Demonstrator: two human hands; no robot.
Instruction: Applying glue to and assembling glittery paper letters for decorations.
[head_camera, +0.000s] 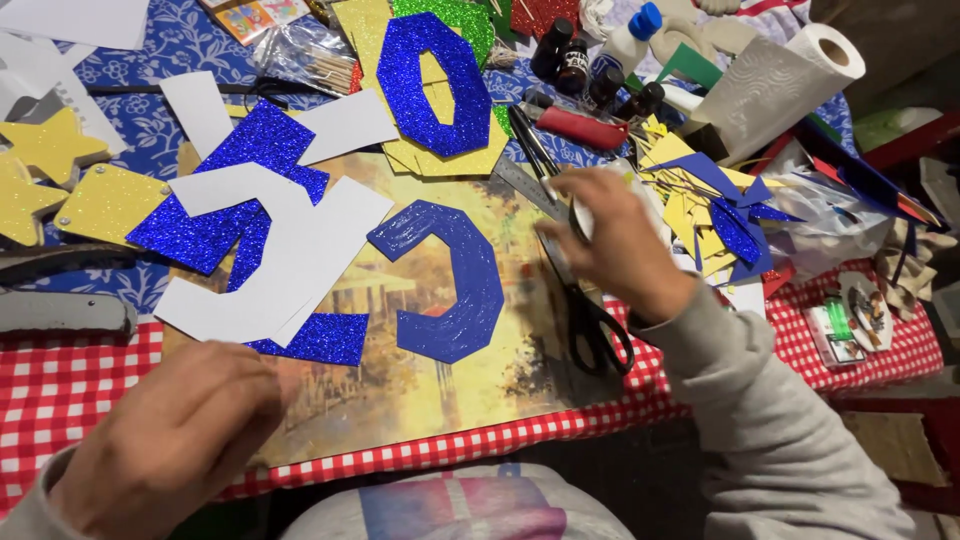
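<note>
From my remote view, the cutting looks largely done: a blue glitter C-shape (452, 280) lies face down and glue-glossed on the picture board (400, 400) near the middle of the tabletop (60, 380), a blue glitter ring (435, 85) rests on yellow sheets (450, 150) toward the far edge, and blue glitter offcuts (215, 200) mixed with white paper pieces (290, 255) crowd the left half. I judge that fixing the C-shape to a backing and clearing the scraps are left, though the pictures do not settle that. My right hand (615, 240) is curled over a small pale thing by the scissors (585, 310) and a metal ruler (525, 185); the fingers are closed about it, but what it is I cannot tell. My left hand (165, 440) hovers at the near-left edge of the board, fingers loosely bent and holding nothing that I can see; it is blurred. The C-shape lies between the hands, just left of the right one and well apart from the left, touching neither. Yellow stars (40, 165) sit at the left edge; small bottles (590, 70), a red tube (585, 128), a paper-towel roll (780, 75) and a heap of blue and yellow scraps (715, 215) fill the far-right corner.
</note>
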